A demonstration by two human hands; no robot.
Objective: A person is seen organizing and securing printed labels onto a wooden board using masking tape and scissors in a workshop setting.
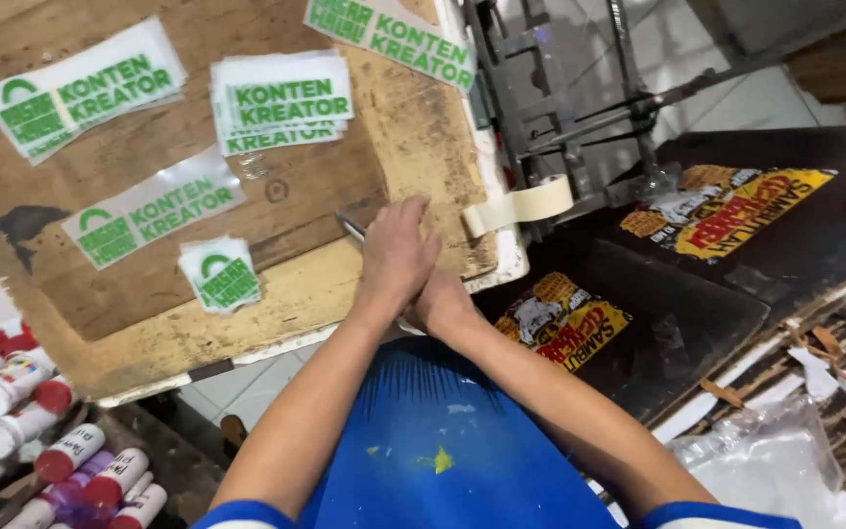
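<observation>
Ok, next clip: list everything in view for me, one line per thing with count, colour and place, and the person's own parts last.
wooden board: one, worn brown, upper left
printed stickers: several singles and small stacks, white or clear with green print, on the board
masking tape roll: one, cream, by the board's right edge
metal frame: one, grey, top centre
black sheets with yellow and red prints: two prints visible, right side
capped bottles: many, white with red caps, lower left
blue cloth: one, bottom centre
thin metal tool: one, under the hands
left hand: over the right, grip unclear
right hand: mostly covered
</observation>
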